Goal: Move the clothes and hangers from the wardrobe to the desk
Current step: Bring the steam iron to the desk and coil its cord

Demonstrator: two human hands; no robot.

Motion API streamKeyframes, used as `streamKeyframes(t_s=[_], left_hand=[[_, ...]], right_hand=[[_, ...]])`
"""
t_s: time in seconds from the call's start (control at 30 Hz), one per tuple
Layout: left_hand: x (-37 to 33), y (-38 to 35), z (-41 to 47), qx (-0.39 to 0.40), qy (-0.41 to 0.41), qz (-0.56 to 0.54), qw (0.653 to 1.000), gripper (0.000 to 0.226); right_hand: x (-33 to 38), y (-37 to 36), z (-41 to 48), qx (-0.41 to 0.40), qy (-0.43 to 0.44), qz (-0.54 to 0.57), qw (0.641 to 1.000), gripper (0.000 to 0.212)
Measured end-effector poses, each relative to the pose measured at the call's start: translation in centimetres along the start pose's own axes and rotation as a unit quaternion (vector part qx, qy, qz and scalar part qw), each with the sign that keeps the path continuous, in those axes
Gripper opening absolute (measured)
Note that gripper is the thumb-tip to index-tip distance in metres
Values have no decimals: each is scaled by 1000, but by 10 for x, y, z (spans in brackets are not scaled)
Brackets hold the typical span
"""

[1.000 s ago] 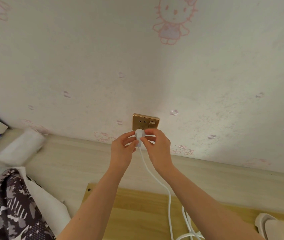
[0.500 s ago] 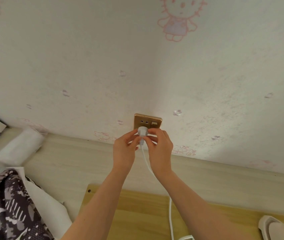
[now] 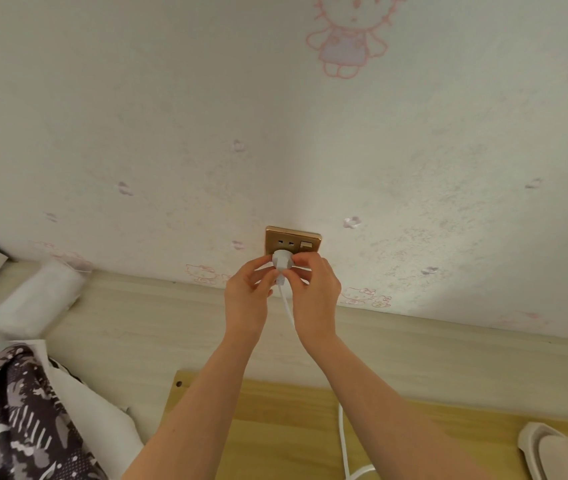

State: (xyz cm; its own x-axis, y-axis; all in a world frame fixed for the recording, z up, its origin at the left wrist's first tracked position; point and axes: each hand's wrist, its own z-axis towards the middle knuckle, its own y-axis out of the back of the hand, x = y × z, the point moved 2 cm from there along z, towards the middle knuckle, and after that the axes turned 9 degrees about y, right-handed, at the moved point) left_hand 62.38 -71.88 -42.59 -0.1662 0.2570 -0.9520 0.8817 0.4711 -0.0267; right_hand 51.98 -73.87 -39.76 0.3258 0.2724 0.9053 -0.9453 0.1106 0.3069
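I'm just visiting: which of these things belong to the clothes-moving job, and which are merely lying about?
Part of the job:
patterned garment lying on the desk.

Just lying about or unrelated:
white plug, pinched by left hand and right hand, at the gold wall socket; white cord; wooden board; white packet.

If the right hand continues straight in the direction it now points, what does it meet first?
Most likely the gold wall socket. The right hand and left hand pinch the white plug right at the socket's lower part; whether the plug already touches is unclear.
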Motion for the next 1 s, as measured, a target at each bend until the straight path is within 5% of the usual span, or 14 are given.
streamKeyframes(t_s=[0.4, 1.0], left_hand=[[0, 12, -19, -28, -32, 151, 988, 12], [83, -39, -276, 18, -160, 476, 864, 34]], right_hand=[[-1, 39, -14, 149, 20, -198, 969, 34], [-37, 232, -203, 303, 101, -375, 870, 37]])
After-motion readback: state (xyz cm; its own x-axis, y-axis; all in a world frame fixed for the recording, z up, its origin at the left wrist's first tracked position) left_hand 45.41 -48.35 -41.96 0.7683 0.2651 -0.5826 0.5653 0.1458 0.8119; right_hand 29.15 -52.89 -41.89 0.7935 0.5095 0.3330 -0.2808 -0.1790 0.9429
